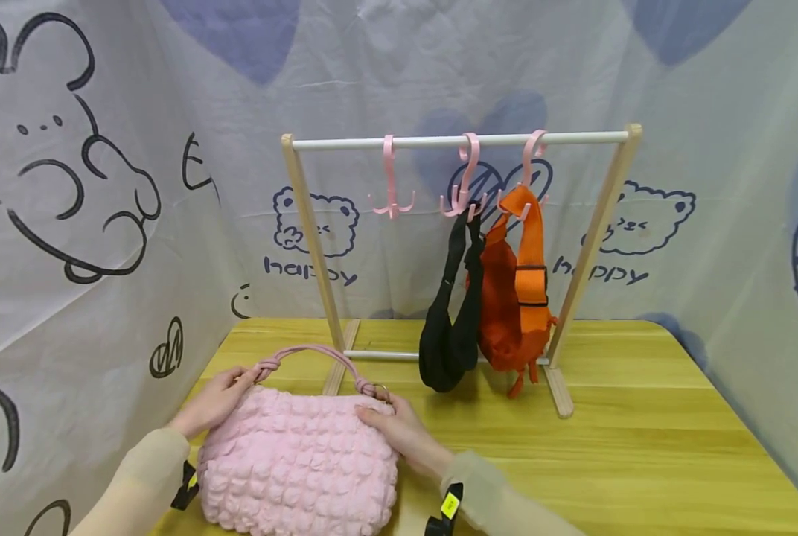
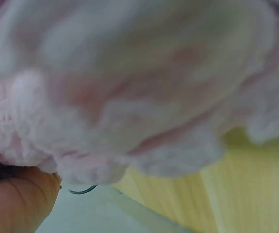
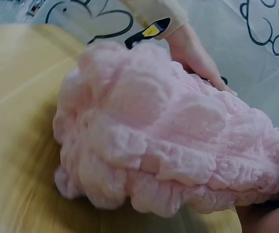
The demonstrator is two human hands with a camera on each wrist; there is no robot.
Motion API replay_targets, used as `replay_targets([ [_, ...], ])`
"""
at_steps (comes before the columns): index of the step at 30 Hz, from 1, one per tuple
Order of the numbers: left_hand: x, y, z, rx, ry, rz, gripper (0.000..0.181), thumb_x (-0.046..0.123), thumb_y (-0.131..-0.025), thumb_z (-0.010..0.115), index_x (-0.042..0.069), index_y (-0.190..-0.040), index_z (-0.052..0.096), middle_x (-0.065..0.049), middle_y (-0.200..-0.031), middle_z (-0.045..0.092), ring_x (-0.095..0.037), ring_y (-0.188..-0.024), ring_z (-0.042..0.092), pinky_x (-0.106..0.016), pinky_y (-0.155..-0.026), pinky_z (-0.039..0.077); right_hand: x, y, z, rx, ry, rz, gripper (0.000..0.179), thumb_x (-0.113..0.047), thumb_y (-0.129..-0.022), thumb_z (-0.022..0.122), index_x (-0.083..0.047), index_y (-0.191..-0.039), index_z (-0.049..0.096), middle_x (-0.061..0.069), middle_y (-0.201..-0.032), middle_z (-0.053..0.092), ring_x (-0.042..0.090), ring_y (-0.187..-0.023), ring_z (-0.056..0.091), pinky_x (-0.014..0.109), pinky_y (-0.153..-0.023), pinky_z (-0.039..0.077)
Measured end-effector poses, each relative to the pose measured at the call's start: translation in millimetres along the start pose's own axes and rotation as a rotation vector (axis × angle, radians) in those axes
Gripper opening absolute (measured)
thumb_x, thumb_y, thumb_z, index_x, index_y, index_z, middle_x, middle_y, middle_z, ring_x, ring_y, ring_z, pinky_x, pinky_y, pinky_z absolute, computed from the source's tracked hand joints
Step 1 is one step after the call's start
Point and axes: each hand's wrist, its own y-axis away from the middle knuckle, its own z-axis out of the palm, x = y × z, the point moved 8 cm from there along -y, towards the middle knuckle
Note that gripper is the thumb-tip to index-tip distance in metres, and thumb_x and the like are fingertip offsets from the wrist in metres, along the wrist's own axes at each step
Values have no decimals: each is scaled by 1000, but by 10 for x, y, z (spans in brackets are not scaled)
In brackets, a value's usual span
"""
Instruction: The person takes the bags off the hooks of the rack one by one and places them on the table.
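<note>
A pink, puffy quilted handbag [image 1: 298,461] is held up at the table's near left, its knotted handle [image 1: 315,348] arching above it. At the bag's upper left corner, by the handle's knot, my left hand [image 1: 219,398] grips it. My right hand [image 1: 399,432] pinches the upper right corner near a metal ring, thumb on the front face. Puffy fabric [image 2: 130,111] fills most of the left wrist view. From the right wrist, the bag's side [image 3: 154,136] shows over the wooden tabletop [image 3: 13,121], with the left hand [image 3: 198,56] beyond.
Behind the bag stands a wooden rack with a white top rail [image 1: 432,141]. Three pink hooks hang there; the left hook [image 1: 391,179] bears nothing. A black bag [image 1: 449,327] hangs from the middle one, an orange bag [image 1: 513,298] from the right. Printed cloth surrounds the table.
</note>
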Motion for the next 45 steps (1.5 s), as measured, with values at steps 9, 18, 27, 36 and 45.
replay_targets([
  [9,-176,41,202,-48,27,-55,65,50,-107,39,-5,-141,45,-34,-139,53,-49,-128,53,-59,-102,45,-7,-29,20,77,285,-143,53,-30,-94,71,0,-135,57,22,-135,60,34,-126,55,56,-107,43],
  [18,-262,156,309,-70,-15,-57,65,41,-105,49,-11,-143,39,-38,-136,53,-53,-127,52,-62,-104,43,65,-67,56,40,423,-170,62,-32,-98,66,3,-145,45,26,-140,55,39,-132,53,58,-107,44],
  [27,-336,249,306,-126,-51,-95,78,50,-104,47,-13,-147,32,-44,-145,40,-60,-134,41,-67,-108,38,72,-50,-19,49,554,-177,59,-38,-99,62,-3,-144,46,21,-136,59,35,-125,58,55,-102,48],
  [36,-447,370,328,-287,-70,-192,106,62,-99,46,-27,-146,13,-50,-150,18,-66,-139,25,-73,-111,28,111,94,-204,32,634,-160,68,-43,-96,63,-4,-147,41,23,-137,53,35,-123,56,56,-101,47],
  [45,-454,331,415,-270,-9,-124,94,46,-98,59,-22,-148,17,-47,-151,26,-62,-140,29,-69,-112,31,155,275,-185,-58,636,-70,86,-56,-87,70,-7,-149,38,24,-144,47,37,-130,53,59,-105,45],
])
